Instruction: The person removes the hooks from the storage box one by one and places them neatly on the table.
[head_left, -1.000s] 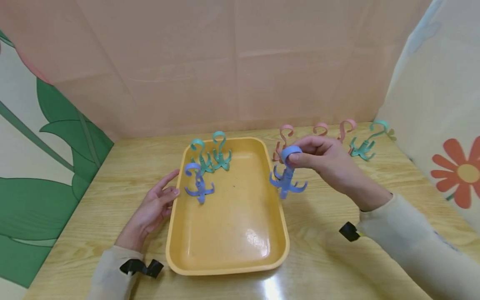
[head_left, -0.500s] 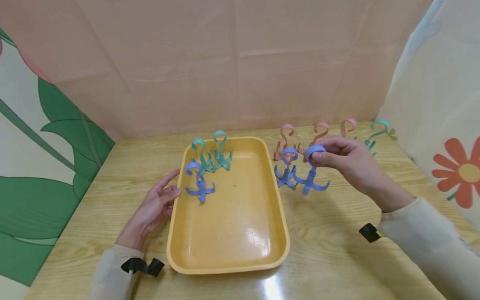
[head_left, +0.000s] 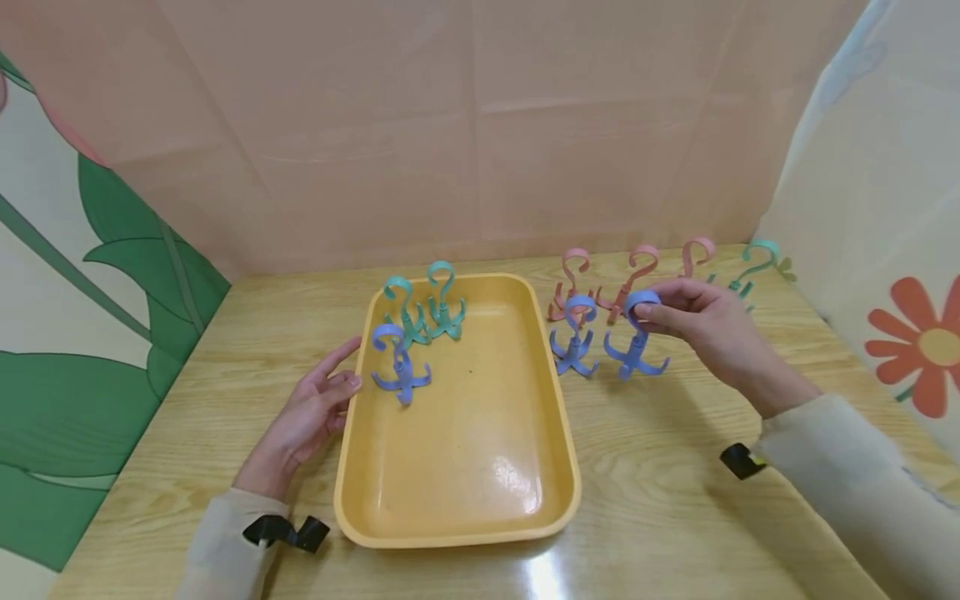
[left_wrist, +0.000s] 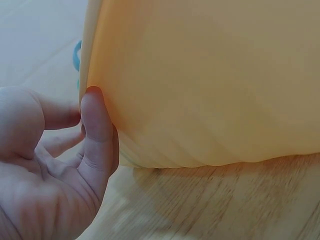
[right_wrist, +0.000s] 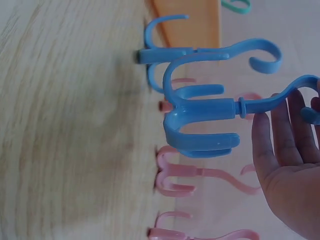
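A blue hanging hook (head_left: 634, 354), with a curled top and several upturned prongs, is pinched by its curl in my right hand (head_left: 701, 321). It hangs upright, prongs down, right of the yellow tray; in the right wrist view the hook (right_wrist: 202, 112) fills the middle. Just left of it stands another blue hook (head_left: 575, 350), close to the tray's right rim. My left hand (head_left: 311, 417) holds the left rim of the tray (head_left: 457, 537), thumb over the edge and fingers outside below it, as the left wrist view shows. Inside the tray stand a blue hook (head_left: 403, 379) and two green hooks (head_left: 446, 317).
Behind my right hand stand several pink hooks, such as one pink hook (head_left: 637, 271), and a green hook (head_left: 757, 258). A plain pinkish backdrop (head_left: 465, 150) closes off the back of the wooden table (head_left: 660, 525); printed sheets hang at both sides.
My right hand has moved right, away from the tray rim, carrying one blue hook, then slightly further back. The other blue hook now shows standing beside the tray. My left hand has stayed put.
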